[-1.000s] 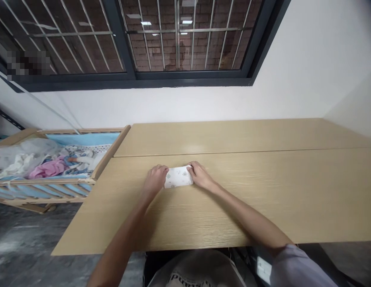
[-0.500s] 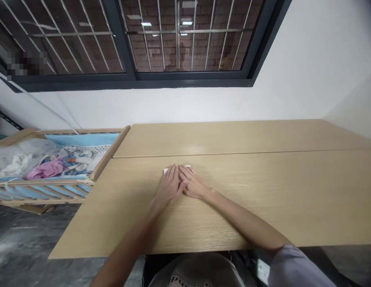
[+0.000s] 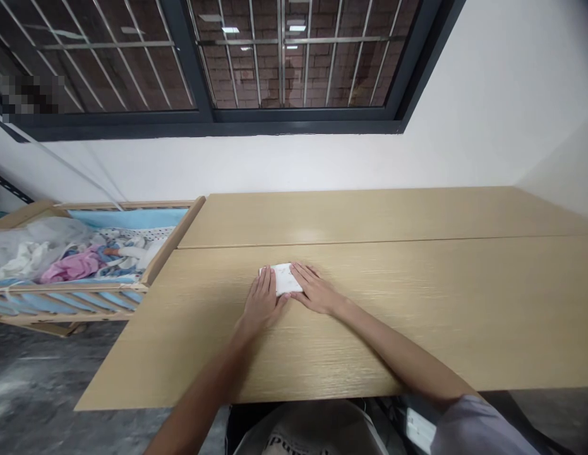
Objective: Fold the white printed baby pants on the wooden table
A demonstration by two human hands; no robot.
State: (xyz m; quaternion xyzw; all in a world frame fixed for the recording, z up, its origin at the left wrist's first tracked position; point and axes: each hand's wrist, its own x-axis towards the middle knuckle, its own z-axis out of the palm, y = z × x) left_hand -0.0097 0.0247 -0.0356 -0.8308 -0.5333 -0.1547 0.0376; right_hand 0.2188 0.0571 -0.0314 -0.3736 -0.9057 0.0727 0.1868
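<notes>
A small white folded cloth (image 3: 284, 279) with faint marks lies flat on the light wooden table (image 3: 417, 303). My left hand (image 3: 262, 301) rests palm down over its left edge, fingers stretched out. Over the right edge lies my right hand (image 3: 316, 291), its fingers also extended and flat. Between the hands the middle of the cloth shows, while both its sides are covered by fingers. The thumbs point toward each other near the cloth's front edge.
At the left stands a wooden crib (image 3: 173, 243) with blue lining, holding a pink cloth (image 3: 73, 264), other fabrics and clear plastic. A seam crosses the table. Behind it are a white wall (image 3: 284, 163) and a barred window (image 3: 303, 117).
My hands have moved apart from the middle of the cloth to its left and right sides. More of the white cloth now shows between them.
</notes>
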